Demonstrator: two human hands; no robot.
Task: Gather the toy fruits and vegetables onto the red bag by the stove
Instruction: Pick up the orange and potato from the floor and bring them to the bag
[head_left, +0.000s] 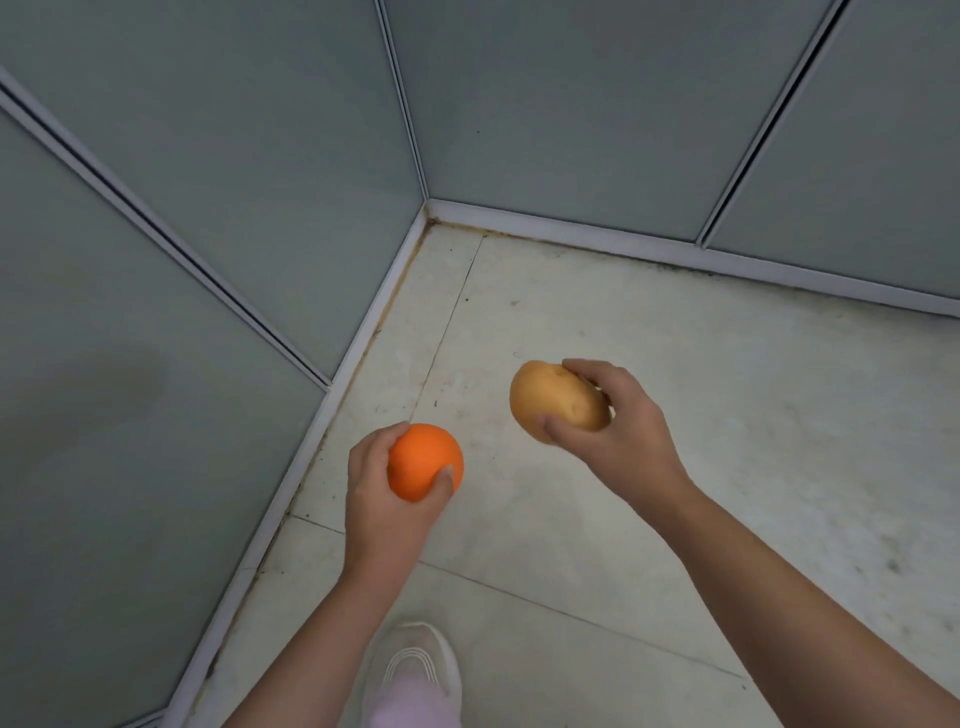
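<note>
Floor: pale stone tiles (701, 426) lie beneath both of your hands. They are speckled with dark marks, and thin joint lines run under your left wrist.

Room: frosted grey-green panels (208, 218) in metal frames stand to the left of your left hand and beyond both hands. They meet at a corner ahead of your right hand. Dark grime lines the base rail (358, 358) just left of your left hand.

Left hand (387, 499): it grips a toy orange (423, 460), with the thumb curled over its near right side and the fingers round the far left.

Right hand (618, 426): it grips a toy potato (553, 402), fingers over the top and thumb beneath. The potato juts out to the left of the palm.

The two toys are held apart above the floor, the potato ahead and to the right of the orange.

A white shoe (415, 665) shows beside your left forearm.
</note>
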